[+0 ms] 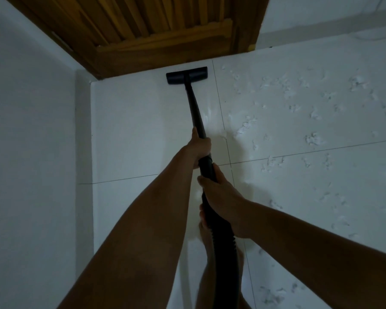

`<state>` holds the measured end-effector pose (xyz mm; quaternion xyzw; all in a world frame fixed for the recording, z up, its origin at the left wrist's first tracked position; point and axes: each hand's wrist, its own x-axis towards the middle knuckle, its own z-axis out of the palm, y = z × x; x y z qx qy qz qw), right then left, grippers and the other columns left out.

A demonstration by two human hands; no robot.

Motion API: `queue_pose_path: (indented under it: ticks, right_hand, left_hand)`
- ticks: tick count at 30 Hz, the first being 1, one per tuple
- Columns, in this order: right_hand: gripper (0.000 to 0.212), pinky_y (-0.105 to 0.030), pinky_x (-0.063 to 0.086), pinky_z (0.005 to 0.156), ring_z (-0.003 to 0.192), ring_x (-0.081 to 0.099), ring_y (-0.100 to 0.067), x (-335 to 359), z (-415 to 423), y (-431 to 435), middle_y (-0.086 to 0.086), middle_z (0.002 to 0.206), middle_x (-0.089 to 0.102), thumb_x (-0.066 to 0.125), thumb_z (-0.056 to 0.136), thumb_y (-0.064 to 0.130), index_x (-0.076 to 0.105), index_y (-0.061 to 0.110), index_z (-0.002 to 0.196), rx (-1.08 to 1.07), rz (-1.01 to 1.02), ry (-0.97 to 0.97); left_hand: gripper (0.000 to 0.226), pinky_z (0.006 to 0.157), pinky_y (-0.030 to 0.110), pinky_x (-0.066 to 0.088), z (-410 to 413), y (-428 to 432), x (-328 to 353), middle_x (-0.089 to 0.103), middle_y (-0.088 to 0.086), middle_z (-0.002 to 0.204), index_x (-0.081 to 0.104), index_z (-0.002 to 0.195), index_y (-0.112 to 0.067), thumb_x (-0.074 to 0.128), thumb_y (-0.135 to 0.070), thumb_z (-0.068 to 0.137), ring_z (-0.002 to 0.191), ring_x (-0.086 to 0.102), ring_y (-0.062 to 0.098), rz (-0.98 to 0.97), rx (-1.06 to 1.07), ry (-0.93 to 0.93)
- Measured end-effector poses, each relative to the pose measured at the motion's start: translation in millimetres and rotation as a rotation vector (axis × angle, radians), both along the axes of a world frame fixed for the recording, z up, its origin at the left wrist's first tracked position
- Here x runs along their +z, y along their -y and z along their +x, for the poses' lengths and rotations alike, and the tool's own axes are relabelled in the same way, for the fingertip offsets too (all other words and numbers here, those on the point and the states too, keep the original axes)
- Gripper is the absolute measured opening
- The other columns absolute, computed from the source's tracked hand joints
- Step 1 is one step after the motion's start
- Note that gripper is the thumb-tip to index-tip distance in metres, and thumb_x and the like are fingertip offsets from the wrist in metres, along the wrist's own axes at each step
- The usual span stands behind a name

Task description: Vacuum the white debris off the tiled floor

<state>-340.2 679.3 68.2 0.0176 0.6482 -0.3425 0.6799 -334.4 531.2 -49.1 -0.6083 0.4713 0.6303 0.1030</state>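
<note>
A black vacuum wand (193,103) runs from my hands to its flat floor head (186,75), which rests on the white tiled floor (143,130) close to the wooden door. My left hand (198,147) grips the wand higher up. My right hand (221,197) holds it lower, where the ribbed hose (223,253) begins. White debris (312,139) lies scattered in small clumps over the tiles to the right of the wand. The tile under and left of the wand looks bare.
A brown wooden door (147,30) stands at the far end. A white wall (31,130) runs along the left side. My bare foot (207,264) shows behind the hose. More clumps of debris (274,295) lie at the lower right.
</note>
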Motion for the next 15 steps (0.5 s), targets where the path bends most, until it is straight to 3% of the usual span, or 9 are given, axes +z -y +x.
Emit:
queue_pose_path:
  ticks: [4, 7, 8, 11, 12, 15]
  right_hand:
    - [0.059, -0.033, 0.054, 0.053, 0.054, 0.057, -0.020, 1.5, 1.8, -1.5, -0.013, 0.075, 0.057, 0.043, 0.109, 0.031, 0.016, 0.061, 0.152, 0.054, 0.000, -0.051]
    - [0.060, -0.030, 0.052, 0.049, 0.052, 0.056, -0.019, 2.5, 1.1, -4.8, -0.012, 0.077, 0.057, 0.042, 0.109, 0.031, 0.013, 0.059, 0.154, 0.095, -0.006, -0.084]
    - [0.061, -0.027, 0.051, 0.046, 0.050, 0.056, -0.017, 2.3, 0.2, -6.2, -0.011, 0.078, 0.058, 0.042, 0.109, 0.031, 0.012, 0.057, 0.155, 0.113, -0.012, -0.108]
    - [0.061, -0.015, 0.042, 0.036, 0.040, 0.054, -0.007, -0.2, -0.6, -11.4, -0.007, 0.077, 0.058, 0.041, 0.110, 0.032, 0.010, 0.053, 0.157, 0.163, -0.037, -0.189]
    - [0.061, -0.016, 0.042, 0.036, 0.036, 0.053, -0.006, -2.2, 0.1, -13.8, -0.007, 0.074, 0.058, 0.041, 0.109, 0.033, 0.010, 0.053, 0.157, 0.170, -0.039, -0.195]
    - [0.061, -0.020, 0.045, 0.039, 0.035, 0.052, -0.008, -13.9, 4.1, -23.3, -0.007, 0.070, 0.057, 0.041, 0.109, 0.035, 0.008, 0.056, 0.156, 0.198, -0.038, -0.205]
  left_hand:
    - [0.075, 0.055, 0.030, 0.048, 1.3, -5.3, 3.2, 0.040, 0.024, 0.148, -0.008, 0.152, -0.045, 0.041, -0.023, 0.100, 0.077, 0.057, 0.021, 0.008, 0.061, -0.046]
    - [0.075, 0.062, 0.031, 0.050, 2.6, -10.4, 4.2, 0.037, 0.023, 0.151, -0.007, 0.153, -0.045, 0.041, -0.023, 0.100, 0.115, 0.058, 0.036, 0.002, 0.053, -0.041]
    - [0.075, 0.063, 0.031, 0.050, 1.9, -11.5, 4.6, 0.038, 0.023, 0.150, -0.007, 0.153, -0.045, 0.040, -0.022, 0.100, 0.116, 0.058, 0.037, -0.004, 0.048, -0.041]
    - [0.073, 0.055, 0.028, 0.049, 0.6, -14.9, 5.8, 0.041, 0.024, 0.147, -0.007, 0.153, -0.044, 0.040, -0.023, 0.101, 0.081, 0.059, 0.024, -0.019, 0.050, -0.047]
    - [0.073, 0.055, 0.028, 0.050, 1.1, -17.0, 4.7, 0.041, 0.024, 0.147, -0.007, 0.153, -0.045, 0.040, -0.023, 0.101, 0.079, 0.059, 0.024, -0.021, 0.055, -0.045]
    - [0.073, 0.074, 0.037, 0.054, 5.1, -25.7, -4.1, 0.042, 0.024, 0.147, -0.008, 0.152, -0.046, 0.040, -0.027, 0.101, 0.113, 0.059, 0.037, -0.032, 0.037, -0.026]
